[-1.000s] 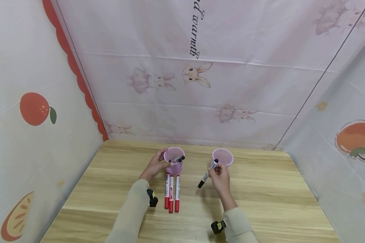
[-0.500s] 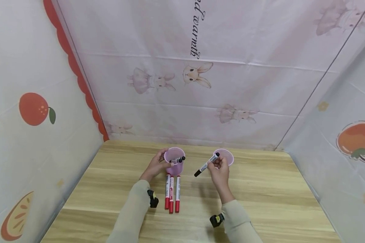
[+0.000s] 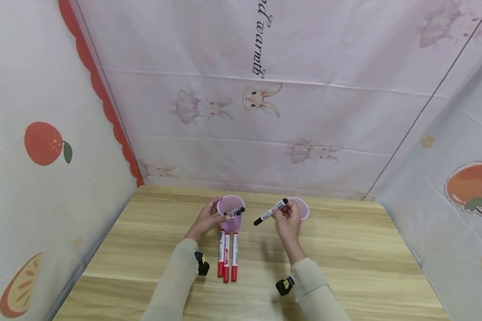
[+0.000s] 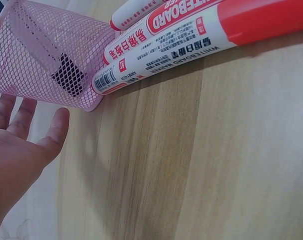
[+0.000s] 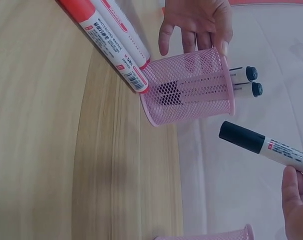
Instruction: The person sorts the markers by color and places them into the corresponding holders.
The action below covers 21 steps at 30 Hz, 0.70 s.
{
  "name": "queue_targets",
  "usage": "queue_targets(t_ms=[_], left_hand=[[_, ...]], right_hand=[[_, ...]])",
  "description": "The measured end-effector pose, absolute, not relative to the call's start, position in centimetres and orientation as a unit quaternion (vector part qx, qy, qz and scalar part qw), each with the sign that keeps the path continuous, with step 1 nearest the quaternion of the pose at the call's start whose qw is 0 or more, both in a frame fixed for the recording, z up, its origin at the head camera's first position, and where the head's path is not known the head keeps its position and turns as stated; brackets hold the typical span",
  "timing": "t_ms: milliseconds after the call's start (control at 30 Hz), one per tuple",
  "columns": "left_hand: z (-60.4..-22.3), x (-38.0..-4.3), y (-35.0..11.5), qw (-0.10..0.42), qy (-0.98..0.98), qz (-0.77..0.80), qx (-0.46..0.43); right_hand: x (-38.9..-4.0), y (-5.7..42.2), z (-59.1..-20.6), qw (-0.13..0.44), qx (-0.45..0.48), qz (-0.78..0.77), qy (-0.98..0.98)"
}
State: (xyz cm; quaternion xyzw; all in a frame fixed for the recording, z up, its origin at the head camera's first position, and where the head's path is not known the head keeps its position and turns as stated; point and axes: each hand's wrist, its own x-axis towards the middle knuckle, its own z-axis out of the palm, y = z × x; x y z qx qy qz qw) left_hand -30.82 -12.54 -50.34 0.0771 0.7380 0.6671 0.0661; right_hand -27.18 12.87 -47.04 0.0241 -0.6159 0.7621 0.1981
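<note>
Right hand [image 3: 288, 223] pinches a slanted black-capped marker [image 3: 267, 214], left hand [image 3: 207, 220] curls fingers round a pink mesh cup [image 5: 201, 110]; likely mid-loading, next move needing steeper tilt.

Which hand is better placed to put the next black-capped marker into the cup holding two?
Probably the right hand: it pinches a black-capped marker, one end pointing toward that pink cup. The left hand is busy holding the cup.
</note>
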Motion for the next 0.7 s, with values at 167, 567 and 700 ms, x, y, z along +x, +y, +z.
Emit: queue_targets(t_ms=[167,567,700], left_hand=[[-51.6,-31.6,-12.7,0.058,0.734,0.672,0.084],[-53.4,-32.4,-12.6,0.030,0.745,0.663,0.070],[-53.4,-32.5,-12.7,0.030,0.743,0.665,0.069]], right_hand=[[-27.7,12.4,-46.9,0.205,0.041,0.761,-0.614],[-28.5,11.4,-46.5,0.248,0.050,0.757,-0.602],[-28.8,11.1,-46.4,0.243,0.046,0.761,-0.600]])
